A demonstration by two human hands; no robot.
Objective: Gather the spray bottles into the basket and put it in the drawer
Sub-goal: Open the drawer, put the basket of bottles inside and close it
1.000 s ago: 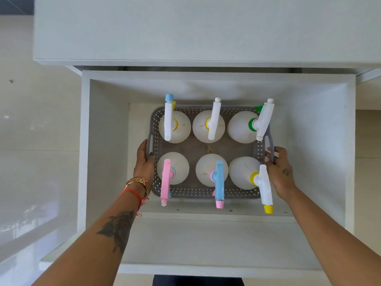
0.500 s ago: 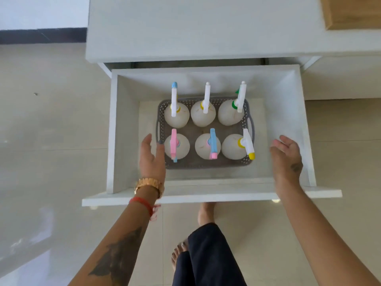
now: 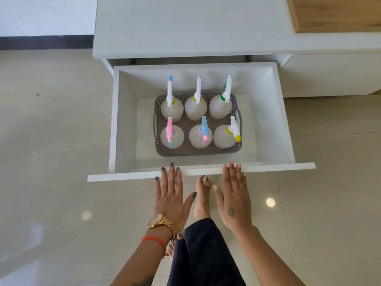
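Observation:
A grey perforated basket (image 3: 186, 152) rests on the floor of the open white drawer (image 3: 123, 120). Several white spray bottles (image 3: 195, 107) with coloured trigger heads stand upright in it in two rows. My left hand (image 3: 170, 195) is flat and open, its fingertips on the top edge of the drawer's front panel (image 3: 115, 177). My right hand (image 3: 234, 195) is also flat and open, fingertips on the same edge further right. Neither hand holds anything.
The drawer sticks out of a white cabinet (image 3: 185, 27) over a glossy tiled floor (image 3: 51, 141). My bare foot (image 3: 203, 195) and dark trouser leg (image 3: 204, 252) are below the drawer front. A wooden surface (image 3: 338, 13) lies at the top right.
Both hands let go of the basket, drew back out of the drawer and came to rest flat on the front panel's top edge. The view pulled back from the drawer.

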